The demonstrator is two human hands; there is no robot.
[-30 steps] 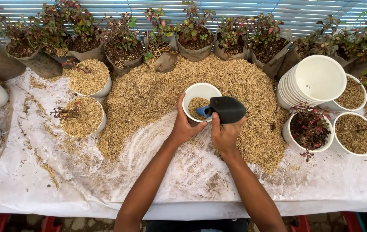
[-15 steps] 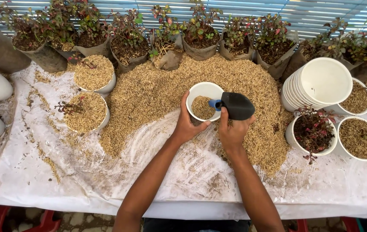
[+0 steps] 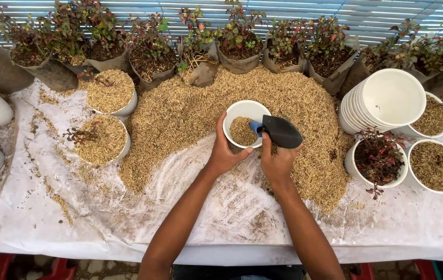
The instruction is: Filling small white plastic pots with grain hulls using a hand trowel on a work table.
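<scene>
Left hand point(image 3: 225, 155) grasps white cup point(image 3: 245, 123) by near rim. Right hand point(image 3: 278, 162), just right of cup, grasps black scoop point(image 3: 279, 131), its length pointing left into cup.

- The black scoop point(image 3: 282, 131) tipped lower toward the white pot point(image 3: 245, 123)
- The husks inside the pot rose slightly
- The view drifted right

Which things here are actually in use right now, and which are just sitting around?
In use:
left hand gripping the white pot
right hand holding the black scoop beside the pot
husk pile

Sitting around:
stack of empty pots
filled pots, left
row of potted plants
</scene>
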